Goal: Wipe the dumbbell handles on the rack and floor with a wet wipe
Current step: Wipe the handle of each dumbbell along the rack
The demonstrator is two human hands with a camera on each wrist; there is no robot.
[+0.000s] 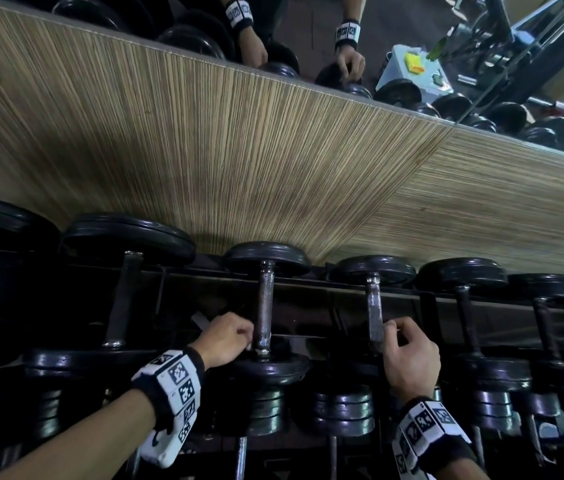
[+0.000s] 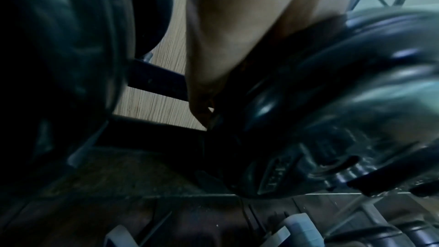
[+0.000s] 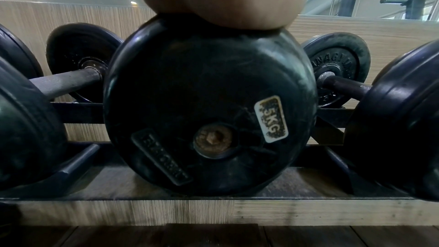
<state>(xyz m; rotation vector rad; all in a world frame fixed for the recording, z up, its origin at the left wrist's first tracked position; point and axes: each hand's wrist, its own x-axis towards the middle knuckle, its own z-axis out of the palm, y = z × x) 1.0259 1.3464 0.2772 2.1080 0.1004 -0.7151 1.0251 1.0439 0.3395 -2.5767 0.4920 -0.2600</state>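
A row of black dumbbells lies across the top tier of a dark metal rack (image 1: 308, 289), their handles running near to far toward a wood-grain wall panel (image 1: 239, 150).

The left hand (image 1: 226, 339) sits at the near end of one dumbbell handle (image 1: 264, 306), just left of it, its fingers (image 1: 244, 332) curled in toward the bar. A small pale scrap shows under the knuckles; whether it is the wet wipe, and whether the fingers actually pinch anything, cannot be told.

The right hand (image 1: 408, 355) is at the next dumbbell to the right, its fingers (image 1: 400, 332) bent and closed around the near part of that handle (image 1: 374, 306). In the right wrist view the heel of this hand rests on top of the near plate (image 3: 209, 104), which bears a worn "5KG" label (image 3: 271, 118).

Above the wall panel a mirror (image 1: 412, 46) reflects both hands and more weights. A lower tier of smaller dumbbells (image 1: 342, 410) sits nearer the person.
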